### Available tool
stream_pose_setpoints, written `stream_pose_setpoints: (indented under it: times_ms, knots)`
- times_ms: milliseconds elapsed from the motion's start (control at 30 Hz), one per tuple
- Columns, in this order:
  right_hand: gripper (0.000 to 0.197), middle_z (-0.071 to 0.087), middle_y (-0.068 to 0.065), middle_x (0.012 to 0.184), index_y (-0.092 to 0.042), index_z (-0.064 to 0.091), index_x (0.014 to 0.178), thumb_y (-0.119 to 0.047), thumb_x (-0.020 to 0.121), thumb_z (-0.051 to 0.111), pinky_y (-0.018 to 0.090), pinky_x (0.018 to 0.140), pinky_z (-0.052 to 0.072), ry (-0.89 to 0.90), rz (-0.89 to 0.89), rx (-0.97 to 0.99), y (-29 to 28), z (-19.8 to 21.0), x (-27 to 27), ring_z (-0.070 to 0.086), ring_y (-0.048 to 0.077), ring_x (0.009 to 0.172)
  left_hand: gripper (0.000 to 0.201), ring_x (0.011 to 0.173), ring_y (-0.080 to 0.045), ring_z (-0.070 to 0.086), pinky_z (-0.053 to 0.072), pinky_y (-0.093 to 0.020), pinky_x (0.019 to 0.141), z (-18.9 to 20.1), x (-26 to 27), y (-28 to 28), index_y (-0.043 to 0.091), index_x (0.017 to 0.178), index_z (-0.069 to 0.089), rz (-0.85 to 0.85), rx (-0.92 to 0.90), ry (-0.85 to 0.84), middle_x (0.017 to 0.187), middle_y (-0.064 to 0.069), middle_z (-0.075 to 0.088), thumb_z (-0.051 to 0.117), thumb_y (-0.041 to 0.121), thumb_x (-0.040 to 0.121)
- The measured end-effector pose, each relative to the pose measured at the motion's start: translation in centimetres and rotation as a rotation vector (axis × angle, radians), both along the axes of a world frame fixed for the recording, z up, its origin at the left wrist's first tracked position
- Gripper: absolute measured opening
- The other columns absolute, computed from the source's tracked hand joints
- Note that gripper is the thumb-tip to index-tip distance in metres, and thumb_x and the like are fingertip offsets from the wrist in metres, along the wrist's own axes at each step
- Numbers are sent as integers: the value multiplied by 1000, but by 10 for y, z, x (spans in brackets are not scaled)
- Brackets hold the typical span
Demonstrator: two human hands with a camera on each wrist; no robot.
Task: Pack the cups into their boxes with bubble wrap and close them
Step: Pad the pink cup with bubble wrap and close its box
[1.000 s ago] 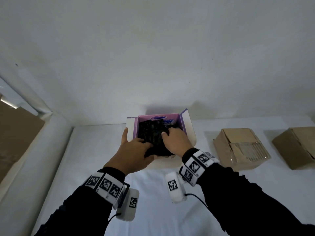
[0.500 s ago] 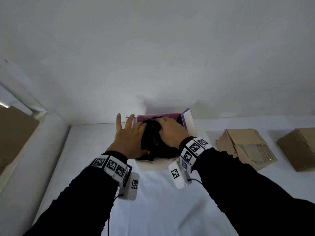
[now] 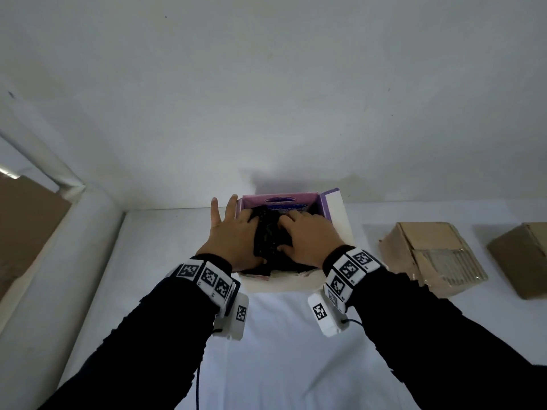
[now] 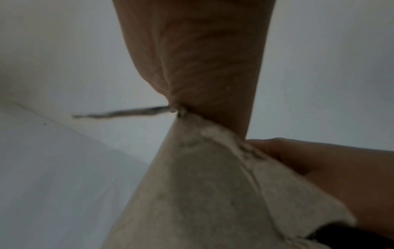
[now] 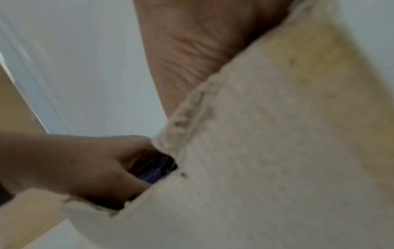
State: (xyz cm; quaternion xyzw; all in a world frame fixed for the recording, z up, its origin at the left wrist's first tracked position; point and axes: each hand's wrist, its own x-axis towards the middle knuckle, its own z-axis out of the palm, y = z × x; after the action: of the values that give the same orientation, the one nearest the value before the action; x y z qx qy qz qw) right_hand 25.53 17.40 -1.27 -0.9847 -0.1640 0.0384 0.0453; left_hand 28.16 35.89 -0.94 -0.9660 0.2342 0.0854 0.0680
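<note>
An open box (image 3: 337, 220), purple inside with white flaps, stands on the white table by the wall. A dark wrapped bundle (image 3: 268, 235) sits in its mouth; the cup itself is hidden. My left hand (image 3: 233, 238) lies on the bundle's left side. Its thumb is at the near edge and two fingers point straight up outside the box's left wall. My right hand (image 3: 307, 238) grips the bundle from the right, fingers bent over the top. The left wrist view shows my palm (image 4: 192, 50) on the beige box wall (image 4: 213, 185). The right wrist view shows my thumb (image 5: 85, 168) on the dark bundle (image 5: 153, 168).
Two brown cardboard boxes (image 3: 429, 255) (image 3: 524, 255) stand to the right on the table (image 3: 281, 350). The white wall rises right behind the purple box. A brown board (image 3: 23, 226) leans beyond the table's left edge.
Both hands moved forward over the box and pushed the bundle lower into it. My left fingers went from gripping the bundle to stretched straight beside the box's left wall.
</note>
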Motion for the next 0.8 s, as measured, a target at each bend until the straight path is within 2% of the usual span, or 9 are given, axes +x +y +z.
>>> stream_pose_setpoints:
  times_ms: [100,233,300,367,433,500,600,700,800]
  knots:
    - [34,59,5,118,-16,57,113,-32,84,63,38,85,47,-15,-19,63,-1,5,0,57,27,106,93,148,-36,-8,-11,-65,112,3,-2,2,33,150,22,-10,-45,28,157,4,22,60,68,73]
    - [21,61,-1,112,-21,64,100,-26,79,63,37,84,45,-372,-200,357,-17,15,-13,53,24,104,84,148,-29,2,10,-58,117,2,-16,23,39,145,36,58,-420,30,158,6,23,48,74,70]
    - [31,55,4,123,-19,62,109,-24,79,66,38,85,43,-488,-355,451,-32,12,-24,49,28,109,82,145,-30,14,24,-59,111,-2,-29,34,34,146,36,196,-591,-69,159,-1,18,58,70,75]
    - [41,50,8,124,-15,57,118,-19,78,68,39,85,47,-461,-492,630,-43,6,-32,51,29,106,90,142,-35,20,29,-59,107,-6,-39,41,26,149,29,441,-651,-99,159,-7,14,63,67,77]
    - [44,53,5,117,-16,51,122,-14,81,67,39,81,52,-365,-607,862,-45,7,-39,57,21,94,95,132,-36,38,36,-52,104,-3,-42,44,18,150,25,646,-811,9,151,-14,30,61,67,77]
    - [39,62,-1,101,-19,50,120,-17,86,68,30,72,54,-325,-586,1002,-39,12,-46,62,13,78,82,110,-25,57,45,-39,94,5,-43,42,17,147,30,734,-1096,85,128,-9,56,59,61,84]
    - [22,66,-9,83,-20,57,112,-33,94,60,15,62,47,-267,-420,1004,-23,22,-56,62,1,71,51,89,-16,66,50,-32,83,20,-47,32,22,139,41,670,-1333,47,105,1,69,51,46,96]
    - [16,67,-8,87,-20,63,107,-29,97,54,25,70,50,-259,-338,799,-18,18,-53,60,6,80,32,89,-10,67,48,-22,78,24,-47,20,23,133,49,417,-1189,77,101,8,72,46,30,101]
    - [18,64,-1,100,-19,65,104,-13,87,62,37,78,51,-251,-290,555,-25,7,-46,52,19,98,36,112,-20,51,45,-34,94,16,-50,15,24,129,56,200,-749,11,123,3,62,58,21,93]
